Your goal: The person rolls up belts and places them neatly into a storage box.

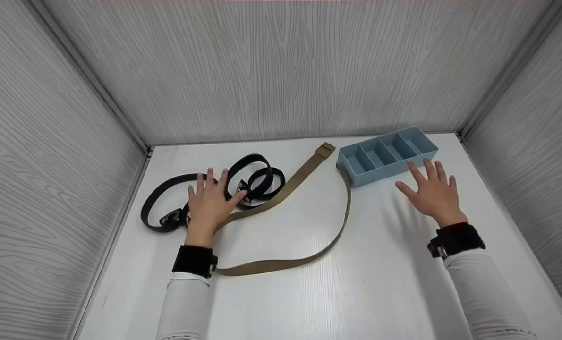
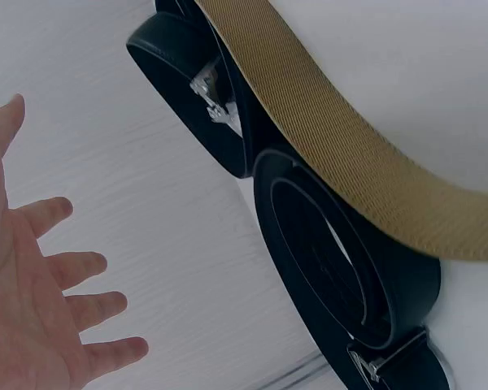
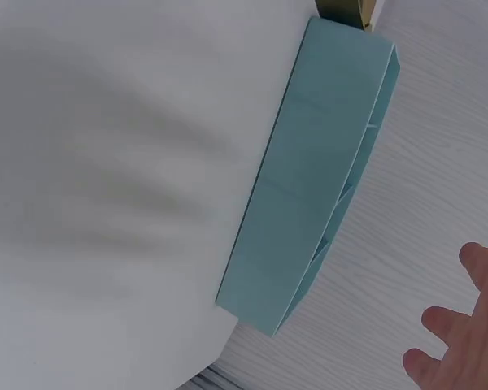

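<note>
My left hand (image 1: 208, 203) is spread with straight fingers over the black belts, holding nothing. One black belt (image 1: 160, 191) lies looped at the left, partly hidden by that hand. A second black belt (image 1: 251, 157) is coiled just right of the fingers, its metal buckle (image 2: 215, 97) showing in the left wrist view. A tan webbing belt (image 1: 281, 265) curves across the table, its buckle end (image 1: 326, 149) at the back. My right hand (image 1: 434, 196), fingers spread, hovers in front of a blue box (image 1: 378, 177) with several compartments and grips nothing.
The white table (image 1: 309, 302) is enclosed by grey wood-grain panels at the back (image 1: 300, 71), left (image 1: 40, 189) and right (image 1: 536, 141). One end of the tan belt reaches the box's left corner.
</note>
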Motion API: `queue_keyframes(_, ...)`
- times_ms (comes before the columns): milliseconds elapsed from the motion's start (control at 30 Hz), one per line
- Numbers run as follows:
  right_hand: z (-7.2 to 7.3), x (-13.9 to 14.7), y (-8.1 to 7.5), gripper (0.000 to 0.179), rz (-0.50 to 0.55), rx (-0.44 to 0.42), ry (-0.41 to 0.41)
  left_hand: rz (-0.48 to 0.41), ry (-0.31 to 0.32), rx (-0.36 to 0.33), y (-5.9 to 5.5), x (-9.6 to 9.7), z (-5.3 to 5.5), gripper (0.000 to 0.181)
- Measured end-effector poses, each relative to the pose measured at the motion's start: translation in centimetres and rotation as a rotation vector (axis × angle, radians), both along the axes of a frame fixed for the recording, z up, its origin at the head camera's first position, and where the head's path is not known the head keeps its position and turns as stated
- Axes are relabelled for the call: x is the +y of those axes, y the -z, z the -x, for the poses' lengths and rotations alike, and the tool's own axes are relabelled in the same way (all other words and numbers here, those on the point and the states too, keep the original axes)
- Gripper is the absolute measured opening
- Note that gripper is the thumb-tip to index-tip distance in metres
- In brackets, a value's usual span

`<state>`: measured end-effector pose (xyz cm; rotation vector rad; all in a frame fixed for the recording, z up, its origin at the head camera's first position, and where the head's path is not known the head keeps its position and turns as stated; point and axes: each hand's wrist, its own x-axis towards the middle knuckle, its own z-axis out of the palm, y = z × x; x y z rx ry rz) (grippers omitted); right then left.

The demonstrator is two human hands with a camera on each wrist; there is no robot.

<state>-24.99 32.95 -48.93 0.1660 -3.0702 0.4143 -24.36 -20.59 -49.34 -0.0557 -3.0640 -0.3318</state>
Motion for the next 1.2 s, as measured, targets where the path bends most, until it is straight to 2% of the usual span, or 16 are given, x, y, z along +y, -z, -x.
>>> queue_keyframes(133, -0.5, -1.4, 0.8, 0.080, -0.007, -0.011, -0.035, 0.008, 0.017, 0.001, 0.3, 1.2, -0.8, 0.087)
queue_keyframes(300, -1.0, -3.2, 2.1, 0.080, -0.016, -0.027, -0.075, -0.003, 0.047, 0.004, 1.2, 2.7, -1.8, 0.087)
queue_keyframes(633, -1.9, -6.8, 5.0, 0.074, -0.017, -0.108, -0.153, -0.032, 0.136, -0.021, 4.4, 7.1, -4.4, 0.078)
queue_keyframes(767, -2.4, -8.1, 6.5, 0.066, -0.007, -0.121, -0.235, -0.048, 0.242, -0.089, 5.4, 9.0, -5.7, 0.069)
queue_keyframes(900, -3.0, -9.0, 7.8, 0.060, 0.005, -0.108, -0.348, -0.075, 0.384, -0.188, 6.2, 10.3, -6.9, 0.057)
queue_keyframes(1000, -3.2, -9.6, 8.5, 0.058, 0.026, -0.099, -0.419, -0.117, 0.494, -0.241, 6.6, 10.9, -7.4, 0.046)
queue_keyframes(1100, -3.3, -10.1, 8.8, 0.052, 0.067, -0.116, -0.448, -0.164, 0.609, -0.268, 6.9, 11.4, -7.6, 0.035)
queue_keyframes(1200, -3.4, -10.3, 8.8, 0.039, 0.104, -0.125, -0.442, -0.194, 0.684, -0.288, 7.0, 11.9, -7.9, 0.032)
